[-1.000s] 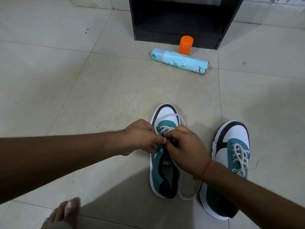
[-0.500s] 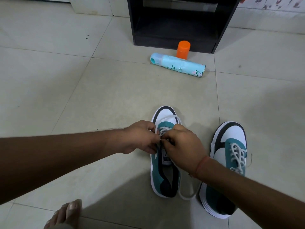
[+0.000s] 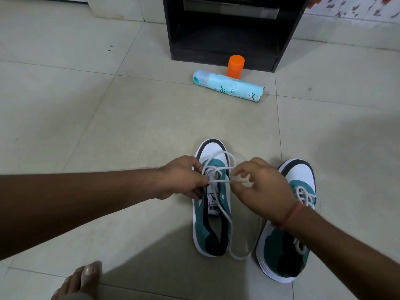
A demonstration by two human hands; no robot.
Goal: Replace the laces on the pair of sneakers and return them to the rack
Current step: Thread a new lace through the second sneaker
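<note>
2 teal, white and black sneakers are set side by side on the tiled floor (image 3: pixel 108 126), toes pointed toward the black rack (image 3: pixel 233 29) at the far wall. The left sneaker (image 3: pixel 213 226) is being laced: a white lace (image 3: pixel 218 181) is stretched across its eyelets between the 2 hands, and a loose length of it is trailed down past the tongue (a logo label is visible there) and looped on the floor between the shoes, near the heel. The left hand (image 3: pixel 181 178) is curled at the shoe's left side, with the lace pinched at its fingertips. The right hand (image 3: pixel 259 187) is held over the shoe's right side, the lace pinched between thumb and forefinger, with a small loop of lace seen inside the curled fingers; a red thread band (image 3: pixel 291 214) is worn at that wrist. The right sneaker (image 3: pixel 287 224) is partly covered by the right forearm, and white lacing is seen across its upper part.

Beyond the shoes, a pale blue spray can (image 3: pixel 229 87) is laid on its side just in front of the rack, and an orange cap (image 3: pixel 235 67) is stood upright just behind it, near the rack's base. A bare foot (image 3: pixel 82 280) is seen at the lower left edge.
</note>
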